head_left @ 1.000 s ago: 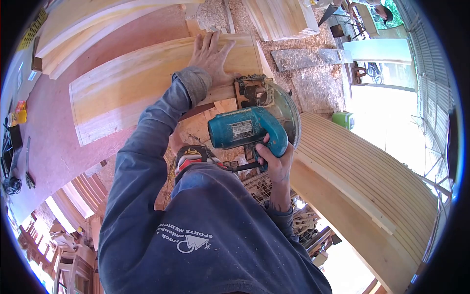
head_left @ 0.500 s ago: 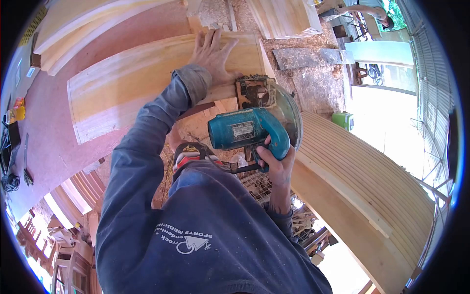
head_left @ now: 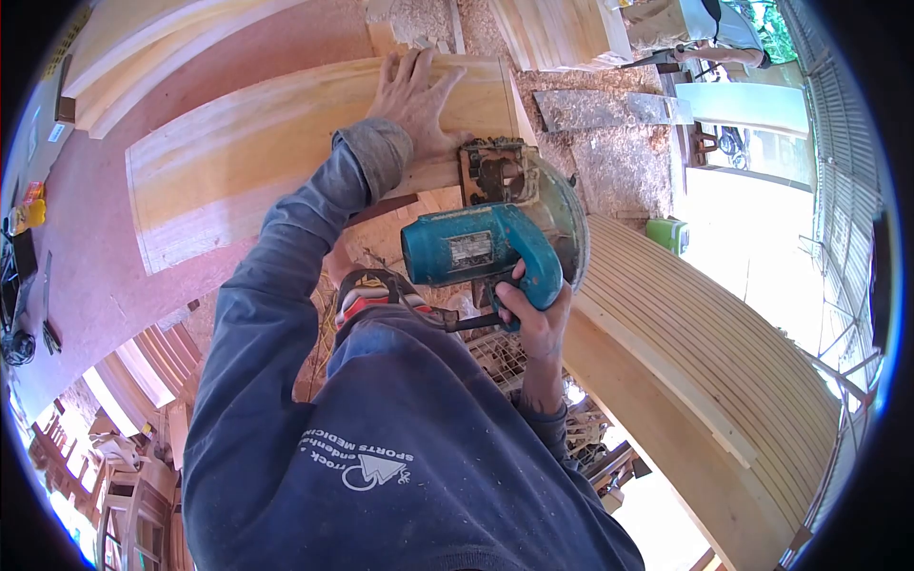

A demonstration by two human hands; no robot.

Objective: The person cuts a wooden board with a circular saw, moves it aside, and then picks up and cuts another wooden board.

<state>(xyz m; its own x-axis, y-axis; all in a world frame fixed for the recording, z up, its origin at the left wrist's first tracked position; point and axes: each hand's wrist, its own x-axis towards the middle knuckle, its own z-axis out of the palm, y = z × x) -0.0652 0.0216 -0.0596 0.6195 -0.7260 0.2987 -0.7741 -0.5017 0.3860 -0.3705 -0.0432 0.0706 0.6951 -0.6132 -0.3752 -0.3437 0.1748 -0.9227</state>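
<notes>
My left hand (head_left: 416, 100) lies flat, fingers spread, on a pale wooden board (head_left: 248, 162) that rests on a reddish workbench (head_left: 86, 257). My right hand (head_left: 531, 319) grips the handle of a teal circular saw (head_left: 486, 243). The saw's base plate (head_left: 495, 171) sits on the board's right end, just right of my left wrist. The blade is hidden under the guard.
Stacked long planks (head_left: 705, 371) run along the right side. Sawdust and offcuts (head_left: 609, 143) cover the floor beyond the board. More boards (head_left: 562, 33) lie at the top. A green box (head_left: 668, 233) sits past the planks. Another person (head_left: 695, 24) stands far off. Small tools (head_left: 24, 276) lie at the bench's left edge.
The view has drifted slightly, and the board and saw sit a little higher in frame. The far person has moved. Both hands keep the same hold.
</notes>
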